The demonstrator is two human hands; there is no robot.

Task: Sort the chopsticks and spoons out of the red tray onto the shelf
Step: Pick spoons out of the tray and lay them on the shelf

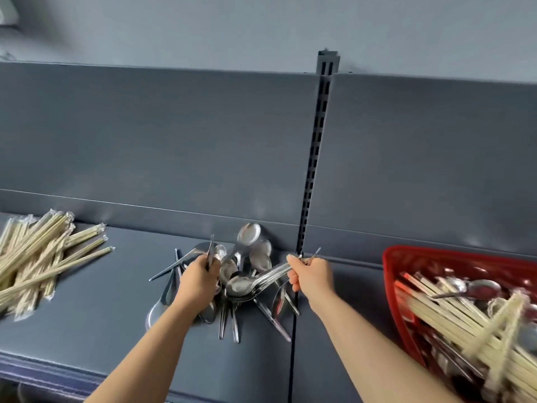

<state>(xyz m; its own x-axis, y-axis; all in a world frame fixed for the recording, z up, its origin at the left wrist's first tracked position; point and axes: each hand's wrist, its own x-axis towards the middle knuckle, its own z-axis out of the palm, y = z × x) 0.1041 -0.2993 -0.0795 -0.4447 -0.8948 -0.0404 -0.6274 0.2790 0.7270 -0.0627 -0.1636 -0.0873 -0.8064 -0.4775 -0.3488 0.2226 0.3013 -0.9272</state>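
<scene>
A pile of steel spoons (250, 257) lies on the grey shelf (110, 324) against its back panel. My left hand (197, 282) is over the pile's left side and grips spoon handles that stick up past my fingers. My right hand (312, 276) grips a bundle of spoons (252, 282) by the handles, bowls pointing left over the pile. A heap of wrapped chopsticks (37, 257) lies on the shelf at far left. The red tray (390, 269) at right holds more chopsticks (465, 321) and spoons (476, 287).
A slotted upright post (315, 158) runs up the back panel just behind the spoon pile. A seam between shelf boards passes under my right wrist. The shelf's front edge shows at lower left.
</scene>
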